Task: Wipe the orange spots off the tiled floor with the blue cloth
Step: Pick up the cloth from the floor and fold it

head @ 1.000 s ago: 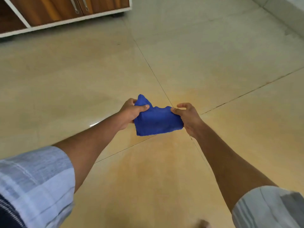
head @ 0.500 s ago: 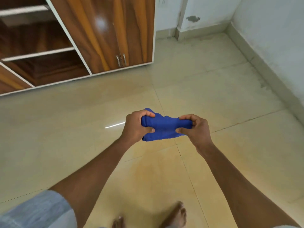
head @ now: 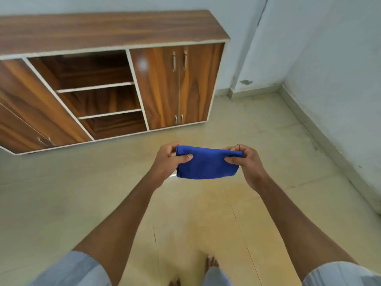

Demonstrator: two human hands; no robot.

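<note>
I hold the folded blue cloth (head: 206, 164) up in the air, well above the cream tiled floor (head: 61, 193). Left hand (head: 168, 161) pinches its left end, thumb in front and fingers curled behind; right hand (head: 246, 162) pinches the right end the same way. Both grips are closed on the cloth.

Handling, as I judge it: the cloth is light, soft and limp; it sags between the grips. It should not slip. For wiping I would bunch it under one palm.

A faint orange tint (head: 208, 205) lies on the tiles directly below the grips; distinct spots I cannot make out.

Beyond the grips stands a wooden cabinet with open shelves (head: 115, 83). Right of the right grip a pale wall (head: 340, 100) and its skirting bound the floor. Below the grips the floor is open.
</note>
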